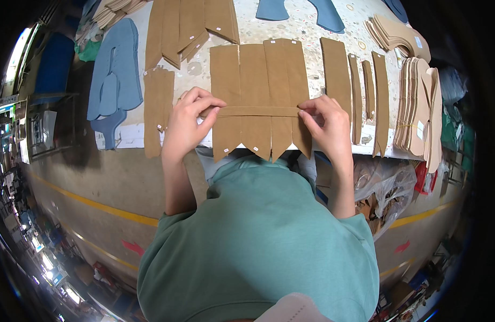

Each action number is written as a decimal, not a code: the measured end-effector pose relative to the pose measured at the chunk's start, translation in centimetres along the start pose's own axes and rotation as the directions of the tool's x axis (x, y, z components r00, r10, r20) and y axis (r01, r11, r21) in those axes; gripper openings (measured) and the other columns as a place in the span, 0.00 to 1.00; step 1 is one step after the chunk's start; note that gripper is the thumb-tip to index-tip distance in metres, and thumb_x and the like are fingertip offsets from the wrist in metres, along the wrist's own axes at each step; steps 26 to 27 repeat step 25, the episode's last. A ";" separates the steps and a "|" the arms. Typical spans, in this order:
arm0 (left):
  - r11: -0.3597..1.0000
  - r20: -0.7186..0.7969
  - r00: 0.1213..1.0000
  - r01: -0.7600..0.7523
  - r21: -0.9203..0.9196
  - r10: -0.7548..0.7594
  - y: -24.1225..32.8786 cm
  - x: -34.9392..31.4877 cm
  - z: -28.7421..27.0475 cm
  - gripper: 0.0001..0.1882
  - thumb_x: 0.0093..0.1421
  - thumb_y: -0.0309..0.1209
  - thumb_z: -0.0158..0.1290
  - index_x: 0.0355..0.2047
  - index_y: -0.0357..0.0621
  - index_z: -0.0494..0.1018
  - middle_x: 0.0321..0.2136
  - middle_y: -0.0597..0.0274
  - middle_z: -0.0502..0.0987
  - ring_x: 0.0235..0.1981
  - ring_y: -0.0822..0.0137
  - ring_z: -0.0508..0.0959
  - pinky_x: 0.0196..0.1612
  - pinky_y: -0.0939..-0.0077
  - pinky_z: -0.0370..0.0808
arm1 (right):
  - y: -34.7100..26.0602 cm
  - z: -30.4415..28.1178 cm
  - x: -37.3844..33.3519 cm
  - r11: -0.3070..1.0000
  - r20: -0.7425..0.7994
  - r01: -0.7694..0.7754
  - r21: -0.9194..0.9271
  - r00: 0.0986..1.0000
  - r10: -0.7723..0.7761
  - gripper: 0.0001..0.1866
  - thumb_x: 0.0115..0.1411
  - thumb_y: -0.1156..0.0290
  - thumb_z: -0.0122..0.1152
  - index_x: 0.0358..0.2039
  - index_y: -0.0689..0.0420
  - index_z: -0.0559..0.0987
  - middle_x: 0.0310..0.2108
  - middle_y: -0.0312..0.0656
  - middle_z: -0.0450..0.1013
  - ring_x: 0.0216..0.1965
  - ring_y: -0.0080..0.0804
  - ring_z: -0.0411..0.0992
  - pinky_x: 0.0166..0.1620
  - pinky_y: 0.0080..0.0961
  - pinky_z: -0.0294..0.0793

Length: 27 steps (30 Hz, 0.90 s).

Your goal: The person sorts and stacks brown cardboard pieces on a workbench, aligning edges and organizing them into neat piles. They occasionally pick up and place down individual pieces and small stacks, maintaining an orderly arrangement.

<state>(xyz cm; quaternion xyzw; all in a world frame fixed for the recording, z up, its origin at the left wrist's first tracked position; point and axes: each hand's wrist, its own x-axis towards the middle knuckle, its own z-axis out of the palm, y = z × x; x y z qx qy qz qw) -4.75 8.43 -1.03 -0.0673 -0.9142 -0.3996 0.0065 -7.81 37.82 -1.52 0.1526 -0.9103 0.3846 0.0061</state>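
A narrow brown fabric strip (261,111) lies crosswise over several brown fabric panels (253,75) at the table's front edge. My left hand (189,119) pinches the strip's left end between thumb and fingers. At its right end, my right hand (329,121) pinches it the same way. The strip runs straight between both hands. Below it, the panels' pointed lower ends hang slightly past the table edge, and small white labels are stuck on some of them. Another brown panel (157,107) is beside my left wrist.
To the right lie brown strips (356,99) and a stack of tan curved pieces (411,102). Blue pieces (116,70) are at the left, more brown panels (188,24) at the back. Clear plastic bags (384,182) sit below the table (312,32) at the right.
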 end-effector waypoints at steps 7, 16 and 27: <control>0.982 0.081 0.996 -0.061 0.179 0.047 0.4 -0.4 -0.1 0.15 0.52 0.29 0.61 0.42 0.46 0.76 0.40 0.61 0.72 0.47 0.55 0.71 0.49 0.64 0.69 | -0.8 -0.4 -0.4 0.998 0.093 -0.039 -0.041 0.995 0.043 0.07 0.49 0.75 0.68 0.29 0.57 0.78 0.31 0.39 0.69 0.38 0.38 0.69 0.41 0.33 0.72; 0.891 0.334 0.874 -0.206 -0.405 0.353 6.5 1.4 1.0 0.26 0.60 0.31 0.55 0.58 0.38 0.67 0.53 0.50 0.73 0.52 0.57 0.75 0.57 0.66 0.70 | -4.5 -1.6 -0.3 0.939 -0.018 0.256 0.228 0.966 -0.259 0.07 0.49 0.79 0.68 0.31 0.59 0.81 0.31 0.38 0.77 0.34 0.32 0.73 0.36 0.26 0.71; 0.579 0.439 0.850 0.210 -0.788 0.290 11.0 4.4 5.1 0.16 0.70 0.35 0.47 0.54 0.41 0.66 0.21 0.67 0.71 0.20 0.79 0.70 0.25 0.82 0.68 | -2.2 -10.1 1.8 0.817 -0.044 0.150 0.557 0.987 -0.152 0.10 0.57 0.80 0.63 0.40 0.62 0.82 0.36 0.42 0.76 0.40 0.29 0.76 0.47 0.22 0.76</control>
